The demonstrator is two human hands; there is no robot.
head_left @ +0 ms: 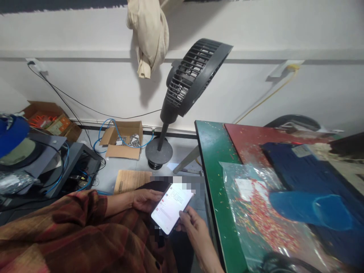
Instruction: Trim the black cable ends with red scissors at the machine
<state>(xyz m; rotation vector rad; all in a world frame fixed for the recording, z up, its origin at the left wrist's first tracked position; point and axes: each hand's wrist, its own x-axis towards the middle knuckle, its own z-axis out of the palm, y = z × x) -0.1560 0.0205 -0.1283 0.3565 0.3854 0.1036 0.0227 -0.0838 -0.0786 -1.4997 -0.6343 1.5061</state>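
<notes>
A smartphone [168, 212] with a lit white screen lies tilted above my lap, with lines of text and small red icons on it. My left hand [146, 200] supports it along its left edge, the fingers partly hidden behind it. On the opposite edge, my right hand [191, 223] grips the phone, thumb at the side and the other fingers curled underneath. A wooden board-like surface [132, 178] shows just beyond my left hand. Blurred blocks cover the area around the phone's top end.
On my right stands a green-topped table [209, 159] with a clear plastic bag [261, 212] of small red and yellow pieces and a blue scoop-like container [309, 208]. Ahead are a black pedestal fan [196, 76] and an open cardboard box [123, 151]. Cables trail across the left floor.
</notes>
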